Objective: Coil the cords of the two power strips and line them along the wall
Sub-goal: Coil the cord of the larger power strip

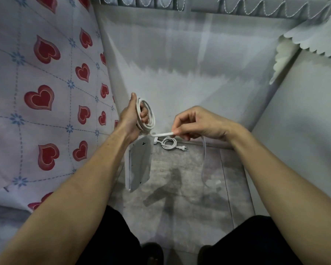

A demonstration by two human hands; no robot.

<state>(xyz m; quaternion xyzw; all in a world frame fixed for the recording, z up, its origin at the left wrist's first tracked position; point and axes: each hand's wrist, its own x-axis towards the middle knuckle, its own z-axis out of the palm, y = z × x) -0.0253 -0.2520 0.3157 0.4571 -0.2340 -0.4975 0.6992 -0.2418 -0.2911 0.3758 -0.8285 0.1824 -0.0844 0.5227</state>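
Observation:
My left hand (131,116) grips several white loops of cord (148,116) held up in the air. From those loops a white power strip (139,165) hangs down, its back towards me. My right hand (197,124) pinches a straight stretch of the same cord (163,134), and the blurred tail (204,159) drops from it to the plug (214,182). A second power strip lies on the floor by the wall, mostly hidden behind the hanging one; its coiled cord (168,143) and plug (183,148) show.
A cloth with red hearts (42,96) hangs down on the left. A grey wall (189,73) stands ahead and a white panel (298,140) on the right. The floor (180,197) is worn grey. My dark-clothed legs fill the bottom edge.

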